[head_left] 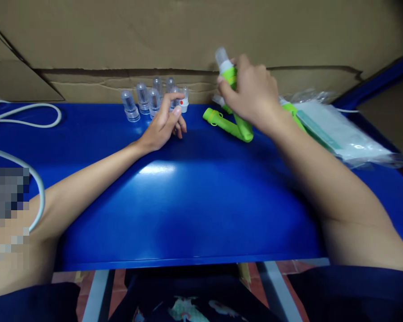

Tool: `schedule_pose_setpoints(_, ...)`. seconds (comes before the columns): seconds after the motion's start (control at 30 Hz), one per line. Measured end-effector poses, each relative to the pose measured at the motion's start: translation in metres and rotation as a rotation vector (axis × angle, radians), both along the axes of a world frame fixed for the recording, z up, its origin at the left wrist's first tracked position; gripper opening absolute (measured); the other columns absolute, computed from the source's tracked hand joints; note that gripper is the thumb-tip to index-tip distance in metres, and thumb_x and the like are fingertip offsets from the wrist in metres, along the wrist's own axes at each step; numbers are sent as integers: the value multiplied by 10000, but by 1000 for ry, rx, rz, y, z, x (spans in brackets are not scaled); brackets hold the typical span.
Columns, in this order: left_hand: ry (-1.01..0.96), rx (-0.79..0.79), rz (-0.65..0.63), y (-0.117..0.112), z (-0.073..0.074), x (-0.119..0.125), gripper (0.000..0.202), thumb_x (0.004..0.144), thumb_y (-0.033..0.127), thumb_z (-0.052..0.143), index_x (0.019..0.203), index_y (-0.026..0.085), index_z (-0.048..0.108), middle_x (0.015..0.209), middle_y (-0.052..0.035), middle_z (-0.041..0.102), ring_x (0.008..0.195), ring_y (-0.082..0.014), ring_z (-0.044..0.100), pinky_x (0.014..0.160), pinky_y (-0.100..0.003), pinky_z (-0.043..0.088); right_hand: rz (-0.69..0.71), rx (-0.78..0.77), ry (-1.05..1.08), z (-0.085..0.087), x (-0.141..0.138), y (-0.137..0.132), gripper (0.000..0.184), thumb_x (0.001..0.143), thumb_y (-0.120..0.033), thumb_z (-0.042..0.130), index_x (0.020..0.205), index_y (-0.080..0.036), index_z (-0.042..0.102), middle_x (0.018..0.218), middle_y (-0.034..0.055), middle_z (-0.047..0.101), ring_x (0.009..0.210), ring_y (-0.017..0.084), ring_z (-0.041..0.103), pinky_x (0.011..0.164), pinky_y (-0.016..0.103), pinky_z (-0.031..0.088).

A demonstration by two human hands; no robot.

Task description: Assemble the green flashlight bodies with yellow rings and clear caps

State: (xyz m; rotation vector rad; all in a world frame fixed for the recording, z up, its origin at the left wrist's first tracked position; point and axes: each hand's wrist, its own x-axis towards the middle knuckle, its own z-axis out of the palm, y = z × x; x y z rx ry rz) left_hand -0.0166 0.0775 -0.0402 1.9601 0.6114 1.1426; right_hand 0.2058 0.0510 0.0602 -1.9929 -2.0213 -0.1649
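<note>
My right hand (253, 91) is raised over the back of the blue table, its fingers wrapped round a bright green tube (233, 76) with a white collar and a clear cap on its upper end. Below that hand, a green strip (226, 126) with a small loop lies on the table; whether it joins the held tube I cannot tell. My left hand (164, 120) rests at the back with thumb and index finger apart. Its index fingertip is beside a small white piece (184, 106) with a red dot and clear top. Several clear ribbed caps (130, 106) stand around its fingers, some partly hidden.
A clear plastic bag (349, 129) with white and pale green contents lies at the right, beside another green piece (290, 108). White cables (52, 107) loop over the left side. A cardboard wall (137, 36) borders the blue table (195, 201) at the back.
</note>
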Motion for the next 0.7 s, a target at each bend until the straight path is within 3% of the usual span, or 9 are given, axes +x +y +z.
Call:
schedule_pose_setpoints(0.1, 27, 53, 10, -3, 1, -1, 596, 989, 774, 378, 1286, 267, 474, 721, 18, 681, 534, -152, 664, 565, -289, 502, 31, 17, 115, -8, 31, 25, 717, 956, -761, 355, 1492, -317, 526, 1329, 169, 693, 1317, 488, 558, 1031, 692, 455)
schedule_pose_setpoints(0.17, 65, 66, 12, -4, 1, -2, 620, 975, 800, 369, 1285, 279, 500, 713, 16, 676, 536, -163, 673, 592, -305, 525, 127, 21, 155, -13, 48, 37, 740, 905, -834, 406, 1470, -376, 543, 1301, 136, 717, 1294, 456, 566, 1045, 657, 445)
schedule_pose_setpoints(0.23, 96, 68, 16, -4, 1, -3, 628, 979, 799, 357, 1303, 285, 518, 714, 12, 677, 563, -174, 695, 629, -321, 554, 272, -19, 152, -15, 58, 42, 679, 930, -766, 464, 1422, -317, 597, 1305, 141, 719, 1222, 406, 616, 1045, 598, 453)
schedule_pose_setpoints(0.3, 102, 69, 20, -4, 0, -4, 610, 995, 776, 350, 1309, 284, 531, 714, 9, 680, 604, -184, 719, 664, -332, 577, 371, -95, 107, -14, 59, 42, 574, 971, -598, 541, 1383, -209, 633, 1299, 176, 717, 1153, 357, 658, 1007, 527, 479)
schedule_pose_setpoints(0.4, 82, 54, 22, -3, -1, -4, 586, 1003, 758, 363, 1280, 281, 561, 697, 12, 676, 618, -177, 723, 685, -329, 591, 345, -230, -26, -13, 53, 38, 512, 974, -384, 636, 1396, -95, 614, 1309, 238, 703, 1167, 357, 661, 971, 481, 481)
schedule_pose_setpoints(0.7, 89, 40, 30, -6, 3, -4, 567, 1011, 736, 377, 1206, 253, 601, 670, 11, 694, 534, -148, 661, 636, -307, 575, 278, -263, -96, -26, 47, 37, 520, 1040, -436, 543, 1412, -74, 564, 1243, 259, 712, 1129, 339, 650, 947, 451, 466)
